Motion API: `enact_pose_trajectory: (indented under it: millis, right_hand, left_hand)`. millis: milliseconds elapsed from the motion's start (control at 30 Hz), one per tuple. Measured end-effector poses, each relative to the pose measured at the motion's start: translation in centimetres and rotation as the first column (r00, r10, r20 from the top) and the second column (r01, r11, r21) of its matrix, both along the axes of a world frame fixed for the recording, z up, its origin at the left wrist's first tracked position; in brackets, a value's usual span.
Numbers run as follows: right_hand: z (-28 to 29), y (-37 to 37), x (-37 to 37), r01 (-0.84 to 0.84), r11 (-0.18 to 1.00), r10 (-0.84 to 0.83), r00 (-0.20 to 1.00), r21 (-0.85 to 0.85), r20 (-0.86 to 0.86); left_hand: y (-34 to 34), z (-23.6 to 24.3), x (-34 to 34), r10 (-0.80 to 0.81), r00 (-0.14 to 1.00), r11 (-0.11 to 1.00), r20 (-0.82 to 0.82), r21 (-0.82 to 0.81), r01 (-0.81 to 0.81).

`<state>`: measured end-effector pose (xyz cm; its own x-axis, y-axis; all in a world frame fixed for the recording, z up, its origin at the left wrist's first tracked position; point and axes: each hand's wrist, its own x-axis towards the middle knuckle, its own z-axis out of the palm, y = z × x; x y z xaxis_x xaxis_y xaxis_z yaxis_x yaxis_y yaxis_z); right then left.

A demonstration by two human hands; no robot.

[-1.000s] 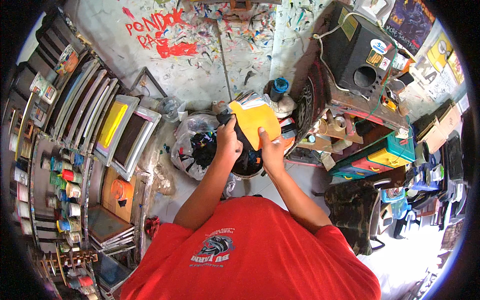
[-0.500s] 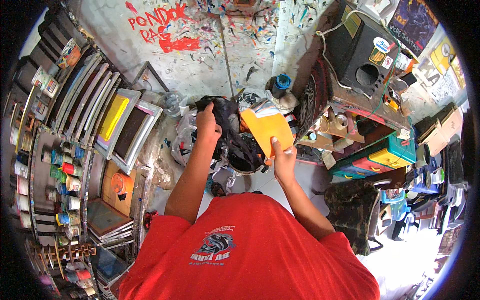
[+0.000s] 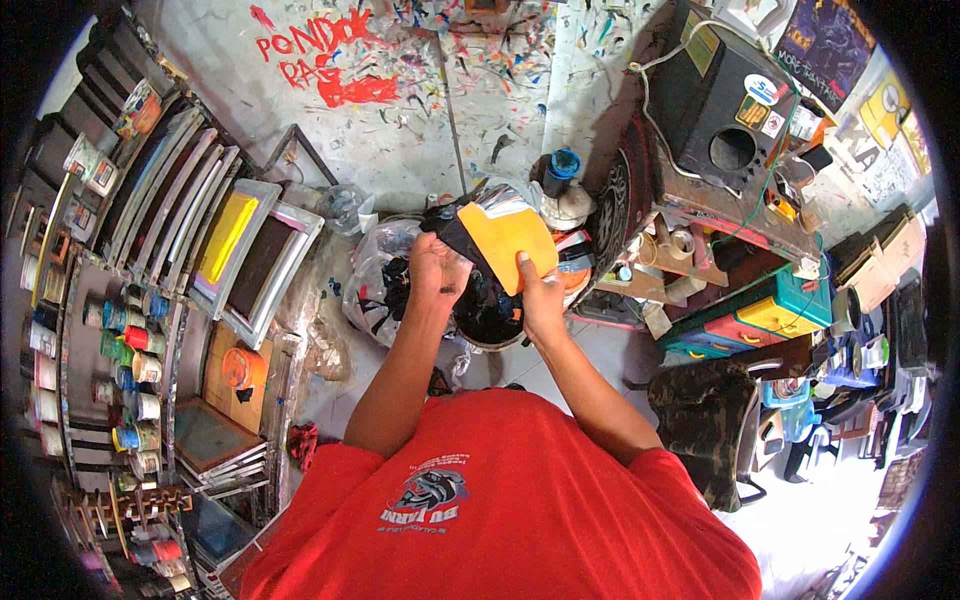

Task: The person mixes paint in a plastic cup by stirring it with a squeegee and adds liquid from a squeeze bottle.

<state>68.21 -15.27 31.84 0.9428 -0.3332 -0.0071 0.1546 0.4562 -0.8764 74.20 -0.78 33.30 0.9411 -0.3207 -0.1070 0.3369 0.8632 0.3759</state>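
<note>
My right hand point(image 3: 542, 300) grips an orange-yellow flat piece, like a sheet or folder point(image 3: 510, 245), its thumb pressed on top. White and grey layers show along the piece's far edge. Close against its left side is a thin, dark plastic-looking sheet point(image 3: 462, 240). My left hand point(image 3: 438, 272) is closed at the near-left end of that dark sheet, with a dark smudge on the palm side; the fingertips are partly hidden. Below both hands stands a round bin point(image 3: 487, 346) with shiny black plastic inside. A clear plastic bag of dark scraps point(image 3: 375, 285) lies left of it.
On the left are a rack of printing frames point(image 3: 240, 230) and shelves of paint jars point(image 3: 145, 367). A blue-topped container point(image 3: 563, 165) stands beyond the bin. To the right are a black speaker point(image 3: 735, 120) on a cabinet, coloured drawers point(image 3: 760, 320) and a chair point(image 3: 700, 420).
My left hand has come down and nearer my right, drawing the black plastic in against the orange piece. My right hand has shifted left and slightly up with that piece.
</note>
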Motion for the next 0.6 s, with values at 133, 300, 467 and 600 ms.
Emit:
enact_pose_trajectory:
  millis: [133,300,467,600]
  right_hand:
    - [0.5,0.2,-0.4,-0.053,0.998,0.053,0.999,0.045,-0.011]
    - [1.6,0.7,-0.9,-0.134,0.981,0.136,0.991,0.138,-0.005]
    - [0.9,0.2,-0.8,-0.155,0.986,0.153,0.988,-0.055,-0.032]
    - [1.3,-1.9,-1.2,-0.17,0.962,0.162,0.985,-0.212,-0.051]
  left_hand:
    - [0.1,-2.0,0.7,0.061,0.998,0.998,-0.006,0.014,-0.061]
    - [0.3,-3.2,0.9,0.193,0.981,0.956,-0.034,0.233,-0.18]
    - [-1.7,1.9,-0.7,0.333,0.942,0.847,-0.035,0.45,-0.282]
    - [-0.4,2.3,-0.3,0.432,0.893,0.749,-0.126,0.602,-0.277]
